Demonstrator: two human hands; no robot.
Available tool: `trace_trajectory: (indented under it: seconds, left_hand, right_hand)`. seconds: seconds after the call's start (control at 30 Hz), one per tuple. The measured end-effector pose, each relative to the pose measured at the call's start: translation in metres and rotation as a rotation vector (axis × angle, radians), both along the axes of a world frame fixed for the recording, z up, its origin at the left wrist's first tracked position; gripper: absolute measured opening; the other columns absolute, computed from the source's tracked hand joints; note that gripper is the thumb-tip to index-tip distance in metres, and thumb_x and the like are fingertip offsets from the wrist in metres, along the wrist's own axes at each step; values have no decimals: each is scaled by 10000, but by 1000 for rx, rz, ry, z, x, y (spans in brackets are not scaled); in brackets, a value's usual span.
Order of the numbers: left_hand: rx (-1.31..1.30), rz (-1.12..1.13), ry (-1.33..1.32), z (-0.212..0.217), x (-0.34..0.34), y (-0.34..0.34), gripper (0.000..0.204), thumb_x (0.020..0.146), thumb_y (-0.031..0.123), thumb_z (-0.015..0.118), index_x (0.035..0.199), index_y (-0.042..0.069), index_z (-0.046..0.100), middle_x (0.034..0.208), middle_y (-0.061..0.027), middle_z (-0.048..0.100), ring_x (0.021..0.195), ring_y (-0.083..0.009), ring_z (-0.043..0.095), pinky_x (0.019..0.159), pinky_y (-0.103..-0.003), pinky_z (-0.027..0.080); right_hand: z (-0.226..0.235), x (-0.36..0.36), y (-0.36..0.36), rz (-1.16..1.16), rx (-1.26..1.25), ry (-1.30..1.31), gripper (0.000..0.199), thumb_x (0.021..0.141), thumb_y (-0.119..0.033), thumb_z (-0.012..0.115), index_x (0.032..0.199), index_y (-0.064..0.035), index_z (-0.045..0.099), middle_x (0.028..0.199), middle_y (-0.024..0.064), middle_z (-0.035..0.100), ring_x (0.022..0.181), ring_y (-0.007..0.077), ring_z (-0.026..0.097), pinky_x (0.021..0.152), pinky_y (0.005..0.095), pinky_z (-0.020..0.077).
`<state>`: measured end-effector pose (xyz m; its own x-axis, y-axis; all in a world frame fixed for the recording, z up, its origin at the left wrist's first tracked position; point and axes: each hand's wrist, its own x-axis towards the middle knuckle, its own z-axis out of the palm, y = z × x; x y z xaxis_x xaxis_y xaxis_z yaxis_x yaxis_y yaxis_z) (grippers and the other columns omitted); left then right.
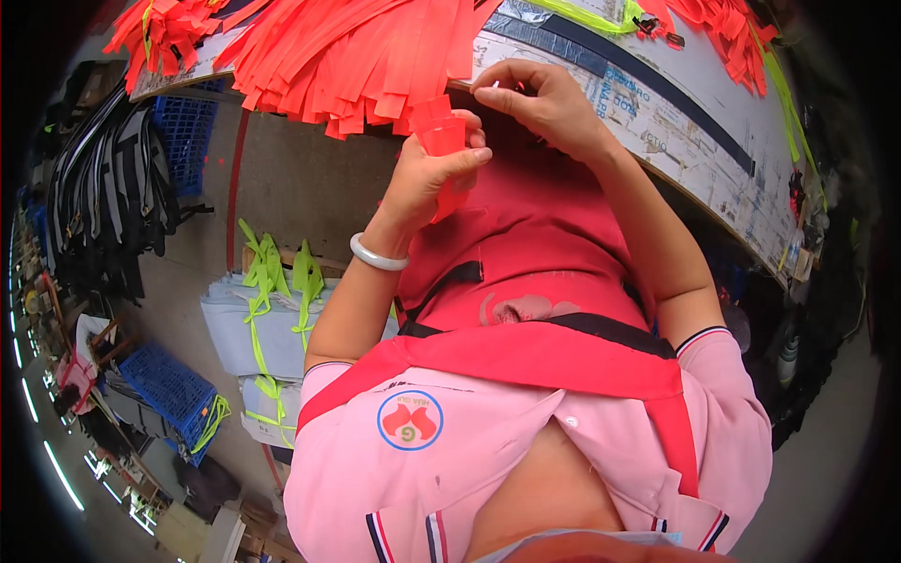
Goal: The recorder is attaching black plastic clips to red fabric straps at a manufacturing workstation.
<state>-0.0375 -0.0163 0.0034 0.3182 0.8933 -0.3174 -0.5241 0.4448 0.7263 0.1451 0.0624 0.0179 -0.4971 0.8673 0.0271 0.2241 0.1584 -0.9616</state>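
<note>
My left hand point(419, 179), with a white bangle at its wrist, is closed around a few short orange-red strips point(441, 136) that look like webbing or fabric. Their ends stick out above the thumb and below the palm. Close by on the right, my right hand point(549, 105) has thumb and index finger curled together near the table's edge. A tiny white bit shows at those fingertips, too small to name. Just beyond the left hand, a large heap of similar orange-red strips point(361, 61) hangs over the table edge.
The worn white tabletop point(676, 141) carries a dark band and yellow-green strips point(587, 14). More orange-red bundles point(727, 38) lie at the far right. Dark straps point(113, 178) hang at left near a blue crate point(183, 141). Pale bundles tied in yellow-green point(239, 324) sit below.
</note>
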Motion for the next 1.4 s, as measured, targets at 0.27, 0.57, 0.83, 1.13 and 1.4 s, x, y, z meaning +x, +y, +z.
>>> trace_trajectory:
  seconds: [0.27, 0.57, 0.83, 1.13, 1.4]
  left_hand:
    - [-6, -65, 95, -13, 20, 1, 392, 730, -85, 611, 1081, 57, 510, 784, 10, 518, 608, -55, 489, 495, -203, 378]
    - [52, -149, 177, -24, 17, -2, 304, 748, -66, 621, 1018, 38, 527, 758, 10, 518, 567, -61, 472, 492, -204, 369]
    - [18, -290, 247, -26, 13, -2, 150, 851, 72, 680, 964, 33, 591, 783, 28, 549, 608, -33, 477, 514, -199, 358]
    - [-51, -250, 77, -36, 6, 0, 250, 775, 92, 755, 978, 42, 618, 833, 3, 601, 680, -83, 560, 607, -237, 476]
    - [-240, -46, -264, -67, -1, 9, 306, 976, 295, 545, 1124, 27, 550, 797, -46, 557, 753, -146, 545, 640, -244, 459]
  right_hand:
    - [13, 2, -32, 141, 71, -214, 318, 844, -155, 680, 1105, 8, 597, 750, 91, 634, 699, 155, 599, 696, 281, 489]
    - [-12, 11, -37, 186, -206, -2, 196, 828, -102, 663, 974, 29, 658, 781, 46, 640, 733, 69, 567, 695, 254, 489]
    - [-5, 12, -45, -126, 286, -81, 145, 834, -121, 691, 948, -38, 655, 763, 82, 620, 637, 180, 579, 598, 287, 476]
    - [-14, 25, -52, -30, -88, 20, 123, 883, -104, 653, 943, 3, 664, 746, 12, 620, 694, 56, 572, 633, 223, 476]
    - [-3, 61, -44, -161, -461, 141, 151, 911, -169, 651, 941, -23, 676, 726, -60, 564, 631, -6, 446, 538, 169, 352]
